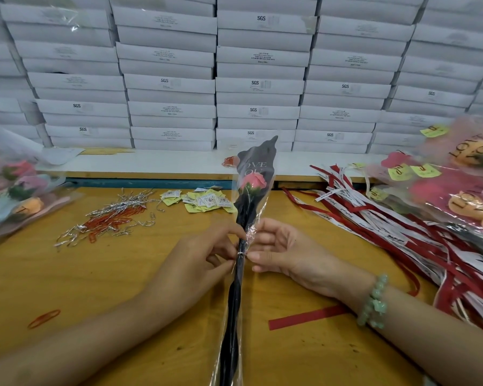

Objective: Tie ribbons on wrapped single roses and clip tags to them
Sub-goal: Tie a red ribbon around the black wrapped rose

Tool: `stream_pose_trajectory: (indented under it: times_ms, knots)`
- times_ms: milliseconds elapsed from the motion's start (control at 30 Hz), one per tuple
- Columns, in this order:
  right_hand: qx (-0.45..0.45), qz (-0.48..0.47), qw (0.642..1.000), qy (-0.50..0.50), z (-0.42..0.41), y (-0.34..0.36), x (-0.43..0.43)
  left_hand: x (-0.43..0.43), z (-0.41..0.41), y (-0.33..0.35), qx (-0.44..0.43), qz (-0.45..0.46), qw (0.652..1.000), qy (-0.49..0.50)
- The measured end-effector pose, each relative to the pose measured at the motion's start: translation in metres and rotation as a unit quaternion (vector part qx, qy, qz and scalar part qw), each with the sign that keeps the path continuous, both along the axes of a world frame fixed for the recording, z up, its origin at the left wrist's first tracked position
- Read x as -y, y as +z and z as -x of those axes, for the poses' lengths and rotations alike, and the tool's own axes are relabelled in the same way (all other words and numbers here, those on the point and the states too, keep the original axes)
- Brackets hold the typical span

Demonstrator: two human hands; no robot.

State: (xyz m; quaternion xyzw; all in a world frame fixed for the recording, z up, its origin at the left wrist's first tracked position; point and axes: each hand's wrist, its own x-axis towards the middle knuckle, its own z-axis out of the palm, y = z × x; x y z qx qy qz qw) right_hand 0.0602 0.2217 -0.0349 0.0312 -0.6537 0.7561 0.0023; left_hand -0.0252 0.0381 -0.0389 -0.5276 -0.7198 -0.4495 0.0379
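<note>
A single pink rose in a black and clear wrapper stands upright at the middle of the table. A thin silver twist tie circles its stem. My left hand pinches the tie from the left side. My right hand, with a green bead bracelet on the wrist, pinches the stem at the tie from the right. A loose red ribbon strip lies under my right wrist. Yellow and white tags lie in a heap behind the rose.
Silver twist ties and red elastic loops are scattered at the left. Red and white ribbons fan out at the right, under a pile of wrapped roses. More wrapped roses lie far left. White boxes are stacked behind.
</note>
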Motion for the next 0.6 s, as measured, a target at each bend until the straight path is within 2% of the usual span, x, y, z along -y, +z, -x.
stream_pose_trajectory:
  times_ms: [67,233,367,500,600]
  knots:
    - [-0.002,-0.010,1.000,-0.005,0.0002,-0.0006,0.0008,0.0014,-0.0009,0.0014,-0.041,0.004,0.999,-0.001]
    - [-0.011,-0.039,0.999,-0.022,-0.0005,-0.0021,0.0029,0.0021,-0.0009,0.0025,-0.030,-0.001,0.999,0.011]
    - [-0.025,-0.071,0.996,-0.044,-0.0011,-0.0029,0.0061,0.0028,-0.0010,0.0031,-0.073,0.003,0.997,0.017]
    - [-0.066,-0.172,0.979,-0.084,-0.0029,-0.0027,0.0080,0.0032,-0.0004,0.0034,-0.099,0.002,0.995,0.031]
    - [-0.096,-0.260,0.954,-0.116,-0.0043,-0.0027,0.0080,0.0028,-0.0004,0.0036,-0.099,-0.002,0.995,0.029]
